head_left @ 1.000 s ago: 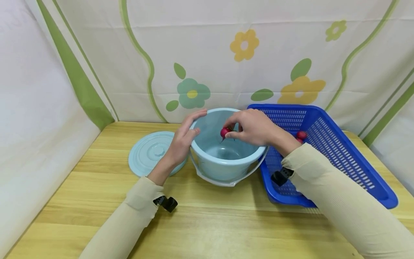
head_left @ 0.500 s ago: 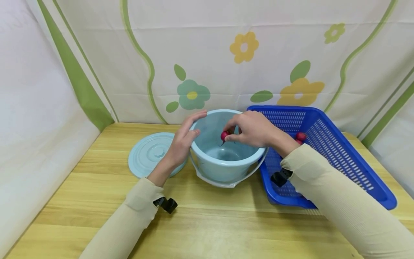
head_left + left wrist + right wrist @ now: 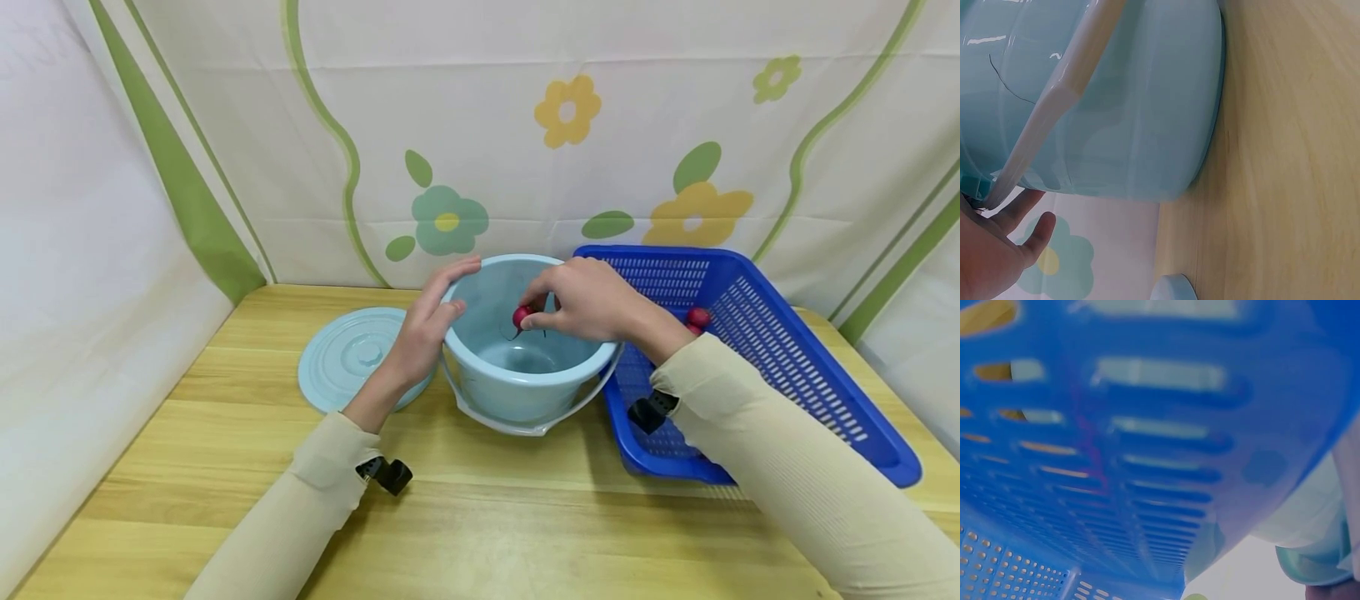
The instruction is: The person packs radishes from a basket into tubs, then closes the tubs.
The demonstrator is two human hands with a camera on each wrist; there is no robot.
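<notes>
A light blue bucket [image 3: 517, 392] with a white handle stands at the middle of the wooden table. My right hand [image 3: 577, 300] reaches over its rim and pinches a small red radish [image 3: 520, 316] above the inside. My left hand [image 3: 427, 321] lies with straight fingers against the bucket's left rim and wall. In the left wrist view the bucket wall [image 3: 1135, 119] fills the frame, with my left hand's fingers [image 3: 1029, 240] beside it. The right wrist view shows only the blue basket's slotted wall [image 3: 1116, 456] up close.
A round light blue lid [image 3: 348, 354] lies flat on the table left of the bucket. A blue slotted basket [image 3: 787, 350] sits to the right, touching the bucket, with another red radish [image 3: 698, 317] inside. Flowered cloth walls close in the back and sides.
My right hand has lowered the radish slightly into the bucket's mouth. The left hand has stayed on the rim.
</notes>
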